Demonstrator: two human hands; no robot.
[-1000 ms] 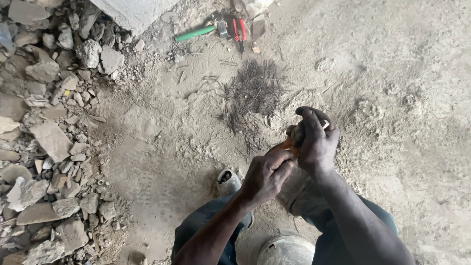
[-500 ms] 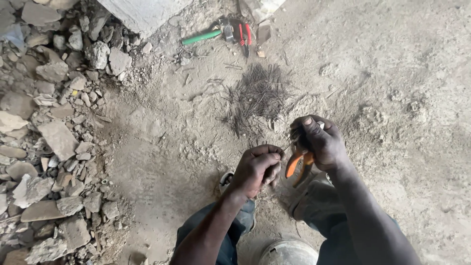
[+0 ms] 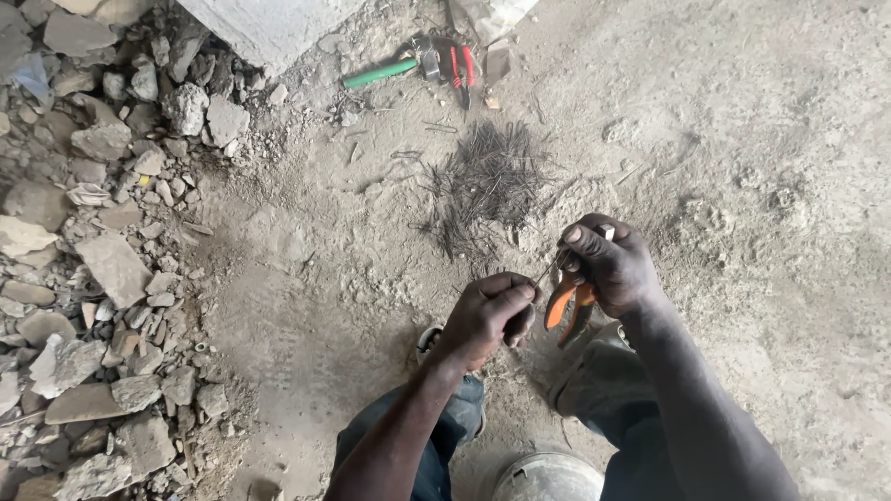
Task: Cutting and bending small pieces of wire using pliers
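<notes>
My right hand [image 3: 613, 264] grips a pair of orange-handled pliers [image 3: 568, 304], handles hanging down below the palm. My left hand [image 3: 487, 317] is closed, pinching a thin piece of wire [image 3: 546, 272] that runs up toward the pliers' jaws. The two hands are a short gap apart above my knees. Just beyond them on the dusty ground lies a dark pile of short wire pieces [image 3: 487, 181].
A green-handled tool [image 3: 380, 72] and red-handled pliers [image 3: 461, 65] lie at the top by a concrete block [image 3: 269, 28]. Rubble and broken stones [image 3: 93, 269] fill the left side. A grey bucket [image 3: 548, 478] sits at the bottom between my legs.
My hands have drawn apart: the left moved down-left, the right stayed near the pile. The pliers now hang open below my right palm, with the wire stretched between the hands.
</notes>
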